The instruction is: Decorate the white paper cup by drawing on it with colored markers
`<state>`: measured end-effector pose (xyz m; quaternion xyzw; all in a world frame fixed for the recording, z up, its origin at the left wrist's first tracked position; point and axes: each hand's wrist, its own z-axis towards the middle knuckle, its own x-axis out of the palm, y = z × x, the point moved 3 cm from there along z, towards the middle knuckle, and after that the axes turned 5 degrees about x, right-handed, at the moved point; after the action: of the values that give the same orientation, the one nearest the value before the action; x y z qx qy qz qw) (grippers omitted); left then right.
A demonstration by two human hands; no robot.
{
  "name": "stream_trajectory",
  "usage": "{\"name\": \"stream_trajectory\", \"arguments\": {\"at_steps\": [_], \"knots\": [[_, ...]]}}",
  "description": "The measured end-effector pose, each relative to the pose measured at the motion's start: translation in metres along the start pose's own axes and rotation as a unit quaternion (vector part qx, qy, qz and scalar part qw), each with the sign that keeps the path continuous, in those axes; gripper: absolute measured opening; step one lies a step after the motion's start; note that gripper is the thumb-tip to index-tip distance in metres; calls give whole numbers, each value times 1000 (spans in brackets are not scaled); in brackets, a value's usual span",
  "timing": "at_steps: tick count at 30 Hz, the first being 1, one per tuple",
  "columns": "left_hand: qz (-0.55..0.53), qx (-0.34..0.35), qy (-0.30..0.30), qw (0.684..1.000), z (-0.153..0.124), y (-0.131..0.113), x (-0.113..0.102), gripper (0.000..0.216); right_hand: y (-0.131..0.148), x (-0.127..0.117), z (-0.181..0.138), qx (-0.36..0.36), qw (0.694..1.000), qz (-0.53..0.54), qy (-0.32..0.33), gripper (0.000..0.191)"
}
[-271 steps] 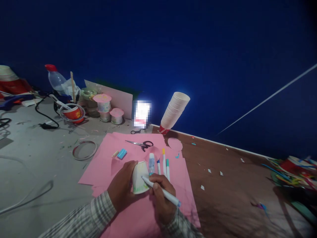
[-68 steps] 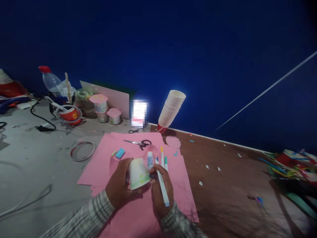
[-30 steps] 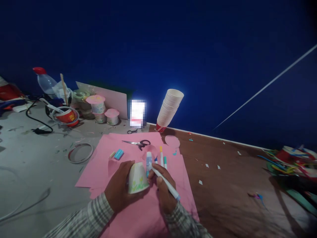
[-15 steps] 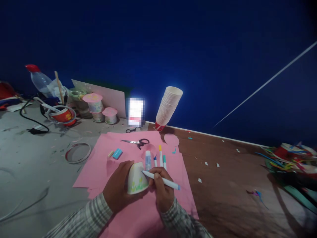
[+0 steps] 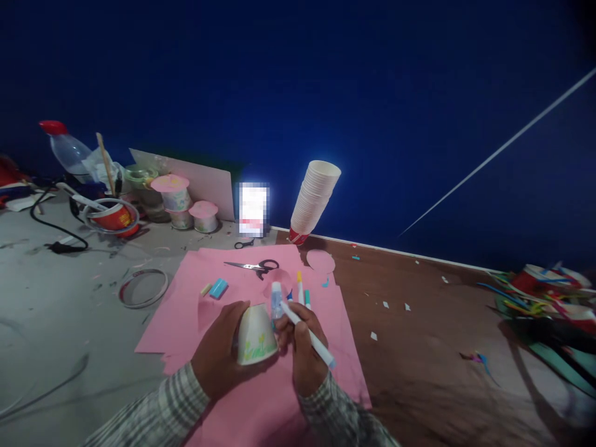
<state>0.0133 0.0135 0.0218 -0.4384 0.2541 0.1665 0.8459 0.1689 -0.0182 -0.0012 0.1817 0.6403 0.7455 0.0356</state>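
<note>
My left hand (image 5: 218, 344) is closed around a white paper cup (image 5: 257, 334), which stands mouth down with yellow flowers and green grass drawn near its rim. In my right hand (image 5: 305, 349) is a white marker (image 5: 311, 338), its tip pointing up and left, apart from the cup. Just past the hands lie a small clear bottle (image 5: 277, 299) with a white cap, a yellow-tipped marker (image 5: 300, 284) and a teal-tipped marker (image 5: 307, 298). Pink paper sheets (image 5: 181, 310) spread beneath both hands. My right hand partly covers a blue-tipped marker (image 5: 289, 295).
Black-handled scissors (image 5: 261, 268) and a blue eraser-like block (image 5: 218, 288) lie on the paper. A tall stack of paper cups (image 5: 315, 198) leans behind. Decorated cups with pink lids (image 5: 203, 216) stand back left, near a tape roll (image 5: 143, 288). Pipe cleaners (image 5: 505, 298) lie at right.
My right hand has drawn the marker tip away from the cup and tilted the marker more steeply. My left hand keeps the cup in nearly the same place. The view has shifted slightly.
</note>
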Motion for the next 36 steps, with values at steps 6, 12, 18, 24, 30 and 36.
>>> {"name": "stream_trajectory", "arguments": {"at_steps": [6, 12, 18, 24, 30, 36], "knots": [[-45, -61, -38, 996, -3, 12, -5, 84, 15, 5, -5, -102, 979, -165, 56, 25], [-95, -79, -31, 992, -7, 20, -3, 91, 17, 10, -8, -182, 948, -240, 100, 41], [-133, -95, -3, 987, -12, 27, 0, 95, 12, 11, -6, -238, 930, -269, 74, 36], [-109, -61, 6, 992, -12, 23, -2, 105, 15, 12, -7, -281, 904, -322, 23, 30], [-57, -59, -4, 997, -6, 14, 0, 84, 24, 15, -12, -272, 912, -302, 55, 39], [-25, -13, -13, 1000, 0, 4, -1, 78, 25, 8, -10, -115, 982, -132, 73, 32]]}}
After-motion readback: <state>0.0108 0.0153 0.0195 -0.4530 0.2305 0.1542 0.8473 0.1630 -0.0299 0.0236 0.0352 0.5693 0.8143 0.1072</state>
